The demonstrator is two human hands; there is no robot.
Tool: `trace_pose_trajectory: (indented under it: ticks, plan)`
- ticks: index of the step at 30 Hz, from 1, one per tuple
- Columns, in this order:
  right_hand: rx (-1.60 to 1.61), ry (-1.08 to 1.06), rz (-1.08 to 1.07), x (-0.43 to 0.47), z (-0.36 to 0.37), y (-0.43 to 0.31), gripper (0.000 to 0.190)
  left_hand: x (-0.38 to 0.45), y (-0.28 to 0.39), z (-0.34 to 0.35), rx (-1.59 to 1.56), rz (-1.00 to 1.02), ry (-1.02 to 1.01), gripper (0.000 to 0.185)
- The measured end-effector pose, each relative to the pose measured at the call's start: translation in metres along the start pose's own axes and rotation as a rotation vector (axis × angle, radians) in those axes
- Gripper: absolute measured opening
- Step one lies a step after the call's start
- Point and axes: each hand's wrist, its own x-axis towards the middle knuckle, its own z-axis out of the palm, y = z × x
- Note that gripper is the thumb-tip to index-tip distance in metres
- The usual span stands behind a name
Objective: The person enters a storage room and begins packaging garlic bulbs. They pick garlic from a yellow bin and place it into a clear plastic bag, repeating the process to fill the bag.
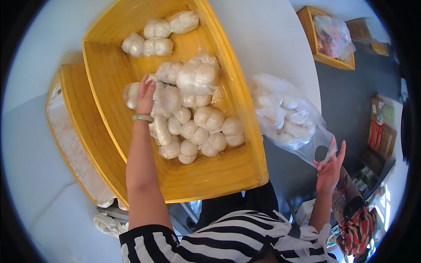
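Observation:
A large yellow box [210, 177], its walls wrapped in clear film, stands before me with many white, round, bun-like items [189, 130] in clear plastic wrapping, mostly in pairs. Inside it, my left hand [145, 95] reaches among the packs, with a pale green bangle at the wrist; its fingertips touch or nearly touch a pack, and a firm hold cannot be made out. At the right, outside the box, my right hand [330, 167] holds the handle of a translucent plastic bag [306, 113], two fingers stretched out. White items in similar wrapping lie inside the bag.
Left of the box stands another yellow box [79, 108] with a whitish, rough panel. A wooden box [332, 62] holding a plastic bag is at the upper right. Boxes [383, 138] lie at the far right. Another person [355, 227] in patterned clothing is at the lower right.

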Motion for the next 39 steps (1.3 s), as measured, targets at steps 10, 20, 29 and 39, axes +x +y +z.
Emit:
trace_pose_trajectory:
  ticks: [10, 20, 29, 39]
  plan:
    - [-0.009, -0.032, 0.013, 0.004, -0.001, 0.002, 0.068, 0.011, -0.061, 0.040, 0.619, -0.108, -0.032, 0.058]
    - [0.111, -0.124, 0.028, 0.003, -0.027, 0.005, 0.073, -0.130, 0.116, -0.091, -1.134, 0.648, -0.412, 0.078]
    - [0.114, -0.092, 0.046, 0.005, -0.036, 0.000, 0.071, -0.197, 0.290, -0.022, -0.879, 1.098, 0.025, 0.044]
    - [0.082, -0.084, -0.007, 0.006, -0.021, 0.006, 0.063, -0.145, -0.049, 0.026, -0.145, -0.301, -0.113, 0.053]
